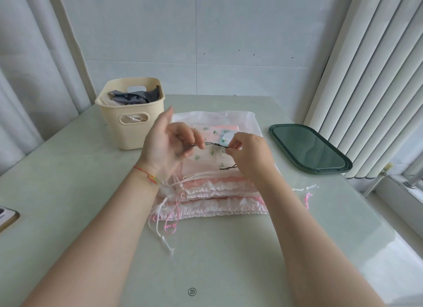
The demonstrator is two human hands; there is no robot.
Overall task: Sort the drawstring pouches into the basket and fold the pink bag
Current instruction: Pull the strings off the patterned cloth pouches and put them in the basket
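Observation:
A stack of pink drawstring pouches point(212, 192) with ruffled tops lies on the table, its white and pink cords trailing toward me. On top sits a pale pouch with small green prints point(211, 154). Both hands hover above it. My left hand point(169, 146) and my right hand point(249, 153) each pinch one end of a dark twisted cord point(216, 144) stretched between them. A cream basket point(131, 114) stands at the back left with grey pouches inside. Under the stack lies a sheer whitish-pink bag point(238, 120).
A dark green tray point(309, 148) lies at the right, near the vertical blinds point(366, 78). The corner of a flat object point(6, 216) shows at the left edge of the table point(68, 181).

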